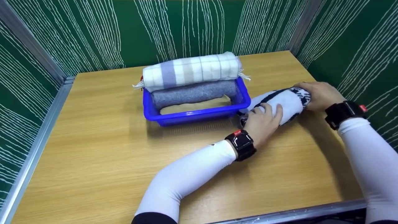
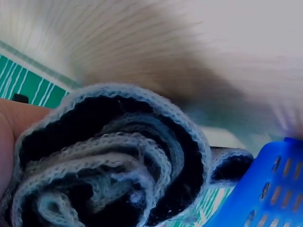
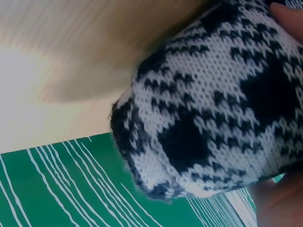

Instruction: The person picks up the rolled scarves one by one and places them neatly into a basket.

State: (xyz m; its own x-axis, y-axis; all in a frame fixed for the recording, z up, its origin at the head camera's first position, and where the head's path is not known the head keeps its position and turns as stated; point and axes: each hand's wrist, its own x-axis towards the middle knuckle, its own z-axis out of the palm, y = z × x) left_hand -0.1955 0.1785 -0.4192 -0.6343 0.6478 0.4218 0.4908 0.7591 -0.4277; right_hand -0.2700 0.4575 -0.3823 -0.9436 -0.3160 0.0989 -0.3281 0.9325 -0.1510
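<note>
A rolled black-and-white knitted scarf [image 1: 287, 104] lies at a slant on the table, just right of the blue basket [image 1: 199, 113]. My left hand [image 1: 261, 123] holds its near left end, fingers spread over the top. At the far right end my right hand [image 1: 323, 95] grips the roll from the outer side. The left wrist view looks into the scarf's spiral end [image 2: 118, 161], with pale knitted edges and dark layers. Up close in the right wrist view, the scarf's checked pattern [image 3: 203, 118] shows between fingers and thumb.
Inside the basket lie a grey rolled cloth [image 1: 196, 92] and a tan rolled cloth [image 1: 196, 106]. A white plaid roll with fringed ends [image 1: 202, 71] rests across its back rim. Green white-streaked panels [image 1: 199, 31] enclose the wooden table [image 1: 108, 155] at the back and sides.
</note>
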